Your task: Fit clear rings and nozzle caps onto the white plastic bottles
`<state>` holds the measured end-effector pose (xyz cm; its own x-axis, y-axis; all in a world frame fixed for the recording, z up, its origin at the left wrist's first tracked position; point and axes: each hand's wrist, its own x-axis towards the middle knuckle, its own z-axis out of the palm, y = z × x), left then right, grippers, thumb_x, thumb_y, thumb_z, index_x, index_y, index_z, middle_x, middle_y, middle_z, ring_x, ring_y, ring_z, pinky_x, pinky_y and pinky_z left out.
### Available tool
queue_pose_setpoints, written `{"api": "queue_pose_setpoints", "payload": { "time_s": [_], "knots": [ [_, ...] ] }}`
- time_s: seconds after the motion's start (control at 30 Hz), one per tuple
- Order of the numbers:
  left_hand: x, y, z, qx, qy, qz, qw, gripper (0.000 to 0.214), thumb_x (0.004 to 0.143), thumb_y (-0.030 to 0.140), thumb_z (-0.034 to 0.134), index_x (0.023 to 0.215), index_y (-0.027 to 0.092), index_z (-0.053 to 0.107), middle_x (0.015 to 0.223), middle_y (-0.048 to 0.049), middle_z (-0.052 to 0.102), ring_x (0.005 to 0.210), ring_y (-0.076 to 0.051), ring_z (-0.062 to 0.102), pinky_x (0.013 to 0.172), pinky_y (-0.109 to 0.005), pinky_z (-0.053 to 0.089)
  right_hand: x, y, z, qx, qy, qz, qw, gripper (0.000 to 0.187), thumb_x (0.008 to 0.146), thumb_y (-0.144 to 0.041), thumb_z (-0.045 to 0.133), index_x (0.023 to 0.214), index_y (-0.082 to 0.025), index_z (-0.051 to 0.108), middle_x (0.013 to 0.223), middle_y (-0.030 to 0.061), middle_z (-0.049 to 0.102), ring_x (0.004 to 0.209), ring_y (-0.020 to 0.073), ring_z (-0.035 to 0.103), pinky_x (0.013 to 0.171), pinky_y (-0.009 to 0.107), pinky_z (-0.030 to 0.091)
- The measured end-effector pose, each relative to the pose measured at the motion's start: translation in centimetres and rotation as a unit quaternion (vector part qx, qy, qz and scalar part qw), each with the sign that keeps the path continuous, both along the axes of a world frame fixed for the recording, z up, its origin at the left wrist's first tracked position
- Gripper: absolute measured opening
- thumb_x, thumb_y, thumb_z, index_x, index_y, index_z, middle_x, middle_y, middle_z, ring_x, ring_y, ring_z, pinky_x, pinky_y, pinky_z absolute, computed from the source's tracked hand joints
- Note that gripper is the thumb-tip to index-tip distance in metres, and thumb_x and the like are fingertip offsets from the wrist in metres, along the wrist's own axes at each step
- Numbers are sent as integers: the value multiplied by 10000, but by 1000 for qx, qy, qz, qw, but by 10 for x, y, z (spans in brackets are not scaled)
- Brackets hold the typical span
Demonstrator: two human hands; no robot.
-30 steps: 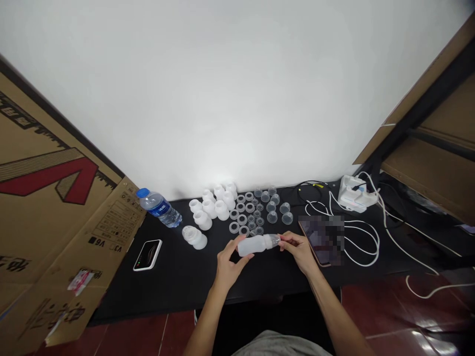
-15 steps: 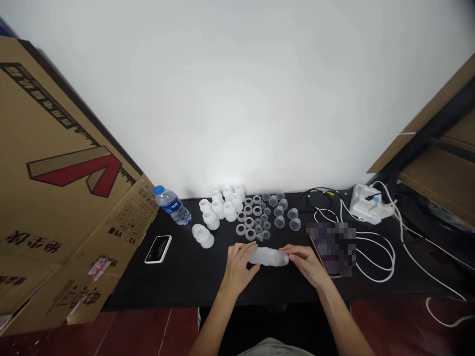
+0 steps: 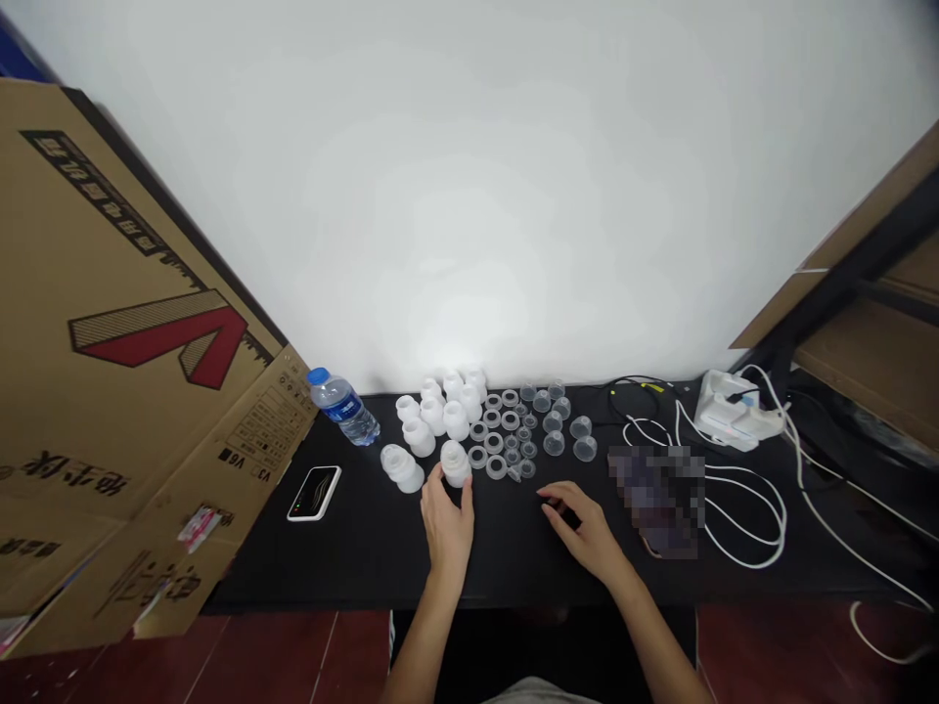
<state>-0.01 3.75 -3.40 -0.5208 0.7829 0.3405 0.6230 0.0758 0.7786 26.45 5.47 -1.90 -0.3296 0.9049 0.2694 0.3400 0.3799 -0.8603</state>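
Item one: a small bottle (image 3: 456,463), which we list as milky white and translucent, rounded in the body, with a paler ringed collar and a domed top. It stands close to upright at the near edge of the bottle group; whether its base touches the worktop (image 3: 367,562) we cannot tell, since fingers cover the lower part.

Left hand (image 3: 447,513): closed around the lower body of that bottle, thumb on the right side, fingers on the left.

Right hand (image 3: 583,528): low over the worktop, fingers loosely curved, a modest gap between thumb and forefinger, well apart from the bottle.

Second capped bottle (image 3: 403,471): just left of item one, of the same milky white, a clear cover over its collar.

White bottles (image 3: 456,422): a tight cluster behind, uncapped, broad-shouldered, matt, with short open necks.

Clear rings (image 3: 485,445): flat, greyish, in loose columns to the right of the cluster, with smaller translucent pieces (image 3: 528,450) beside them.

Domed caps (image 3: 554,445): transparent, set in a group farther right.

We also record a blue-capped water bottle (image 3: 343,409), a white-framed device (image 3: 314,493) at left, and a partly pixelated phone (image 3: 656,504) beside a looped white cable (image 3: 782,528).
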Motion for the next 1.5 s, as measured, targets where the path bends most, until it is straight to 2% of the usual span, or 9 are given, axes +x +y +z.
{"api": "queue_pose_setpoints", "payload": {
  "time_s": [0.13, 0.27, 0.4, 0.53, 0.7, 1.03, 1.27, 1.37, 1.5],
  "knots": [
    [4, 2, 6, 6, 10, -13, 1000, 638, 1061, 450, 613, 1607, 179, 424, 1506, -228, 615, 1417, -419, 592, 1156, -650, 487, -9, -6, 5, 79, -132, 29, 988, 407, 1099, -312, 585, 1497, -374, 644, 1551, 107, 584, 1264, 292, 662, 1089, 501, 584],
    [10, -2, 10, 92, 42, -5, 995, 798, 1020, 383, 703, 1662, 153, 287, 1641, -276, 419, 1517, -409, 485, 1135, -606, 540, -23, -5, 5, 141, -251, 19, 957, 569, 1051, -266, 652, 1595, -401, 553, 1542, 131, 587, 1172, 323, 691, 987, 536, 611],
    [14, -12, 10, 203, 157, -49, 965, 605, 994, 222, 713, 1547, 195, 469, 1506, -218, 522, 1416, -361, 571, 1102, -553, 573, -37, 0, 0, 177, -301, -17, 937, 677, 1055, -274, 655, 1686, -380, 432, 1425, 144, 664, 1197, 353, 686, 921, 488, 608],
    [17, -15, 14, 90, 233, -265, 932, 544, 1034, 120, 564, 1558, 257, 514, 1475, -147, 633, 1349, -305, 638, 1115, -492, 575, -42, 2, -3, 185, -314, -30, 931, 657, 1084, -255, 599, 1703, -352, 403, 1471, 127, 666, 1151, 334, 696, 919, 477, 596],
    [21, -9, 14, -7, 250, -273, 929, 610, 1053, 145, 528, 1645, 251, 424, 1660, -148, 522, 1447, -364, 571, 1147, -576, 539, -39, 1, -4, 188, -308, -26, 932, 627, 1102, -206, 522, 1704, -328, 398, 1519, 110, 662, 1144, 320, 702, 928, 479, 595],
    [17, -7, 9, 27, 113, -254, 960, 50, 1062, 218, 613, 1077, 243, 653, 1232, -102, 664, 1232, -275, 694, 1037, -434, 611, -37, 0, -2, 196, -285, -14, 938, 502, 1113, -193, 492, 1596, -312, 560, 1495, 107, 691, 1128, 291, 724, 956, 479, 613],
    [12, -3, 7, 32, -7, -231, 972, 183, 1111, 376, 558, 1065, 224, 649, 1250, -124, 672, 972, -215, 734, 908, -406, 635, -33, 1, 0, 166, -229, 10, 959, 459, 1114, -184, 501, 1537, -317, 616, 1468, 94, 712, 1209, 293, 725, 1056, 528, 598],
    [8, 0, 7, 43, -64, -222, 972, 269, 1101, 453, 565, 1004, 220, 656, 1192, -123, 711, 1048, -239, 743, 882, -380, 638, -32, 2, 2, 132, -159, 19, 978, 438, 1115, -203, 510, 1509, -338, 645, 1438, 87, 727, 1269, 287, 713, 1111, 538, 577],
    [3, 2, 5, 26, -151, -213, 965, 331, 1078, 528, 586, 1005, 216, 666, 1187, -122, 761, 1013, -236, 770, 887, -373, 637, -25, 4, 4, 38, -26, 35, 998, 309, 1092, -314, 610, 1362, -312, 761, 1366, 97, 755, 1138, 256, 759, 909, 393, 652]
  ]
}}
